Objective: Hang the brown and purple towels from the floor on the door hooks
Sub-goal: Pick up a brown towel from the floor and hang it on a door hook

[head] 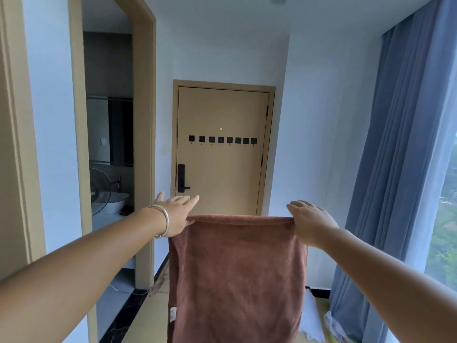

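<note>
The brown towel [237, 276] hangs spread out in mid-air in front of the person, held up by its top edge and falling straight down past the bottom of the view, with a small white label near its lower left edge. The left hand [176, 215] pinches the top left corner between thumb and palm side while its other fingers stretch forward, and a silver bangle [164, 220] sits on that wrist. The right hand [310, 222] holds the top right corner the same way, fingers extended over the edge. Beyond the towel stands a closed tan door [222, 164] carrying a row of black door hooks [221, 140], all bare, well apart from the towel, and a black handle [181, 178] on its left side. To the left an open doorway shows a fan [100, 191] and a white basin [117, 203]. Blue curtains [400, 169] hang on the right, with what may be pale cloth or bags [314, 315] on the floor below them
</note>
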`<act>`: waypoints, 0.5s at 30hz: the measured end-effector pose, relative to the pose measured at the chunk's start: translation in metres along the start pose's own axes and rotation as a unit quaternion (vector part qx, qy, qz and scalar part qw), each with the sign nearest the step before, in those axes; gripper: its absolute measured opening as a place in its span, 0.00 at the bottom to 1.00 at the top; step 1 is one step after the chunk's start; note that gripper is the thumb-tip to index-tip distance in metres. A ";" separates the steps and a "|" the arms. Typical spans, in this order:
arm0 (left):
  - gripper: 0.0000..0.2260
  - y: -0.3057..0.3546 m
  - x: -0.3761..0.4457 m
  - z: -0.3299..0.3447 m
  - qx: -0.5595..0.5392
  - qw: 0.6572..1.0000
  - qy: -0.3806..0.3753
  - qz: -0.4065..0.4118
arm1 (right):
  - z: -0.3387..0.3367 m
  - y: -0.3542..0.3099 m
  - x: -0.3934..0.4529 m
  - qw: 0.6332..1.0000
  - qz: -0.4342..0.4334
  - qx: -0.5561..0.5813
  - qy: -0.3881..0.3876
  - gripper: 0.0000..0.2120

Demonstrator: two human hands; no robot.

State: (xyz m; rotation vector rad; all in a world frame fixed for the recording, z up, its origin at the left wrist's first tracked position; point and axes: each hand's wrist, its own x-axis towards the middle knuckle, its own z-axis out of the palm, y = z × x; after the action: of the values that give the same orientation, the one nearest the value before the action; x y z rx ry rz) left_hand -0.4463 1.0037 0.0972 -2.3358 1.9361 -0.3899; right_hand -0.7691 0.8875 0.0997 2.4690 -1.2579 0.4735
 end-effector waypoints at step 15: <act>0.28 -0.089 0.118 0.039 -0.007 1.000 0.004 -0.025 | 0.075 -0.028 0.150 1.000 -0.011 0.003 -0.017 0.15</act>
State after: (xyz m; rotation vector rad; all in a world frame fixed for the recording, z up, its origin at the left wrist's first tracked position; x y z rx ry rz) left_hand -0.3317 0.9022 0.0964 -2.3994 1.8933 -0.3894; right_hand -0.6523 0.7643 0.0941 2.5030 -1.2424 0.4313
